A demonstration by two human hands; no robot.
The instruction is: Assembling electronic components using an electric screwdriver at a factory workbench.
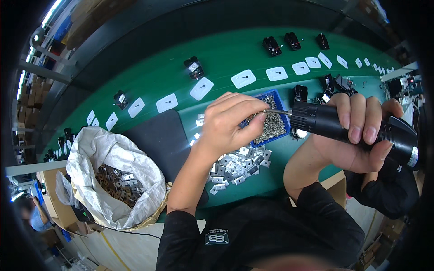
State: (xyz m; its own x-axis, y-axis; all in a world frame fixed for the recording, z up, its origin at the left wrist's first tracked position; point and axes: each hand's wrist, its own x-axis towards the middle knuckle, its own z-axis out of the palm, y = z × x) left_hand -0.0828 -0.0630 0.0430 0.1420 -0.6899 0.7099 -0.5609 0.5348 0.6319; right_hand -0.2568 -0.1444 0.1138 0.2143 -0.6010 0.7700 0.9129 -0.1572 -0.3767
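In my right hand (357,131) is a black power screwdriver (323,121), held level with its thin metal bit (281,111) pointing left. My left hand (235,119) pinches the bit's far end between thumb and forefinger; whether a screw is there too is hidden by the fingers. Just under the bit stands a blue bin (286,128) full of small silver screws (273,126). A pile of flat metal plates with holes (239,167) lies between the bin and my body, partly behind my left forearm.
A white woven sack (115,149) with metal pieces inside stands at the left, beside a dark mat (158,140). Along the green belt (226,52) beyond run white cards (244,78) and black housings (194,67). Another person's dark sleeve (384,194) shows at the right.
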